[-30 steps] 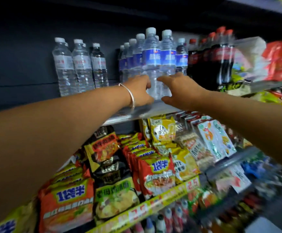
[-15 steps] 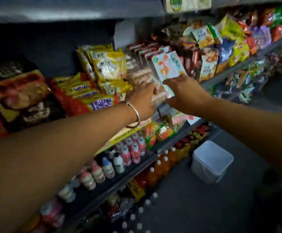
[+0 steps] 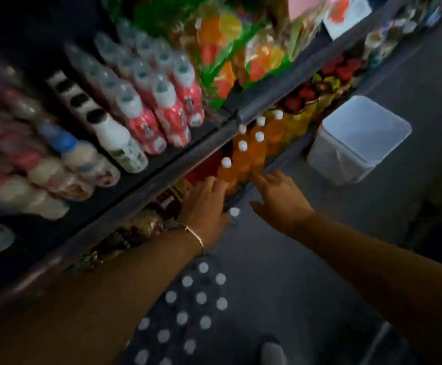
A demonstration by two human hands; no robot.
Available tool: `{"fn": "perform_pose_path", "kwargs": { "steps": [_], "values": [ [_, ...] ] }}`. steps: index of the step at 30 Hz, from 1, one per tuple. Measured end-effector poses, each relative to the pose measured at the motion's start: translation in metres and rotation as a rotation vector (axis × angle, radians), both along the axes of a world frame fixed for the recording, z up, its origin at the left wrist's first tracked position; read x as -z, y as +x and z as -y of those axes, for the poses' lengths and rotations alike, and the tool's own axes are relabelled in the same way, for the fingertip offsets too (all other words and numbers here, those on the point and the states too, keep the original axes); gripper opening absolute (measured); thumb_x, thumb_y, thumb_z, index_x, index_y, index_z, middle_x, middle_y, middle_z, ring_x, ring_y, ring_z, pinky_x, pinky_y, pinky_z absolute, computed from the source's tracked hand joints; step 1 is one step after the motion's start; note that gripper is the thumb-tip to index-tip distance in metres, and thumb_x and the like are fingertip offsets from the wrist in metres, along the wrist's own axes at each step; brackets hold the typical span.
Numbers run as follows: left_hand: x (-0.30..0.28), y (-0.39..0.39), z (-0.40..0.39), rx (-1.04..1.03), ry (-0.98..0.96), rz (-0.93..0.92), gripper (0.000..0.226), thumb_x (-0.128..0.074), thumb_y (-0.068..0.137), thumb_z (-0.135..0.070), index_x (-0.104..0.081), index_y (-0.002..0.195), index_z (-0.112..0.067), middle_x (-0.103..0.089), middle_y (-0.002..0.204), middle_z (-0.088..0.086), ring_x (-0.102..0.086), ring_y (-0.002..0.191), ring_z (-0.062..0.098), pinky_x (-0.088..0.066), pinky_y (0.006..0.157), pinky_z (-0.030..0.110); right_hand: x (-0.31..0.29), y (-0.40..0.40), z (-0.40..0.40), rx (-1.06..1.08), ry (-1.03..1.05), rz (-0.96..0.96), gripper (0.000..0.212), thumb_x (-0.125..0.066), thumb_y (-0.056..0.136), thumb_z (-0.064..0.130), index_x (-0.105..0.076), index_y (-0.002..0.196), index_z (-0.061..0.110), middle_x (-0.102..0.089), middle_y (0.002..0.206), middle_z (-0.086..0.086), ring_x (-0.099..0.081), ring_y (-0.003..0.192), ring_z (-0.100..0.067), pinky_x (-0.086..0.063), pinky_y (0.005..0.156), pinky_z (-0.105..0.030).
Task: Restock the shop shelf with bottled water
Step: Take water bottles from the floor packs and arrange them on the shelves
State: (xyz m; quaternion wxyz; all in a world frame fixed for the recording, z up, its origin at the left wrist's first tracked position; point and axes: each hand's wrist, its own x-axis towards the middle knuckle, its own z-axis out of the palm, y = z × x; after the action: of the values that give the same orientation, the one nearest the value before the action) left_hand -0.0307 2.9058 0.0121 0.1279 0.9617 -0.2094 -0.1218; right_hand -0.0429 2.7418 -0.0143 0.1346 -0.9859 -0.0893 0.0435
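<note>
The shop shelf (image 3: 188, 156) is seen running diagonally, stocked with red-labelled drinks (image 3: 167, 114) above and orange drinks (image 3: 251, 154) on the lower tier; a white bin (image 3: 357, 138) is seen on the floor (image 3: 346, 259) to the right; the pack of bottled water (image 3: 188, 306) is seen low on the floor beneath the left forearm, only white caps showing; the left hand (image 3: 204, 204), bracelet (image 3: 196, 237) at the wrist, is held loose with nothing in it, fingers near the orange drinks; the right hand (image 3: 280, 198) is spread and holds nothing. Risk, as judged: with the view blurred and the aisle dim, an orange bottle could be knocked off by either hand; a water bottle could be missed in the grab. No label or writing can be read.
</note>
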Motion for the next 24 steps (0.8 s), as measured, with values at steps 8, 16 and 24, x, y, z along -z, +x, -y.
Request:
{"fn": "perform_pose_path", "kwargs": {
  "steps": [8, 16, 24],
  "values": [
    [0.191, -0.02, -0.048, -0.065, 0.061, -0.17, 0.045, -0.057, 0.086, -0.021, -0.039, 0.127, -0.021, -0.037, 0.131, 0.002, -0.036, 0.123, 0.025, -0.03, 0.101, 0.04, 0.22, -0.035, -0.051, -0.103, -0.033, -0.398, 0.057, -0.056, 0.089, 0.029, -0.034, 0.14, 0.015, -0.045, 0.138, -0.007, -0.039, 0.123, -0.029, -0.035, 0.098, -0.034],
    [0.283, -0.038, -0.073, -0.007, 0.007, -0.178, 0.051, -0.06, 0.081, -0.016, -0.04, 0.128, -0.021, -0.036, 0.133, 0.003, -0.032, 0.129, 0.023, -0.026, 0.105, 0.042, 0.332, -0.064, -0.092, -0.287, 0.019, -0.63, 0.072, -0.066, 0.08, 0.02, -0.03, 0.143, 0.023, -0.045, 0.139, -0.005, -0.042, 0.116, -0.027, -0.037, 0.095, -0.032],
    [0.296, -0.043, -0.083, 0.022, 0.002, -0.141, 0.052, -0.059, 0.082, -0.015, -0.037, 0.128, -0.023, -0.034, 0.132, 0.0, -0.029, 0.13, 0.019, -0.021, 0.102, 0.034, 0.334, -0.06, -0.091, -0.251, 0.053, -0.675, 0.071, -0.074, 0.073, 0.026, -0.038, 0.134, 0.025, -0.055, 0.121, -0.008, -0.048, 0.113, -0.025, -0.044, 0.087, -0.031]
  ]
}}
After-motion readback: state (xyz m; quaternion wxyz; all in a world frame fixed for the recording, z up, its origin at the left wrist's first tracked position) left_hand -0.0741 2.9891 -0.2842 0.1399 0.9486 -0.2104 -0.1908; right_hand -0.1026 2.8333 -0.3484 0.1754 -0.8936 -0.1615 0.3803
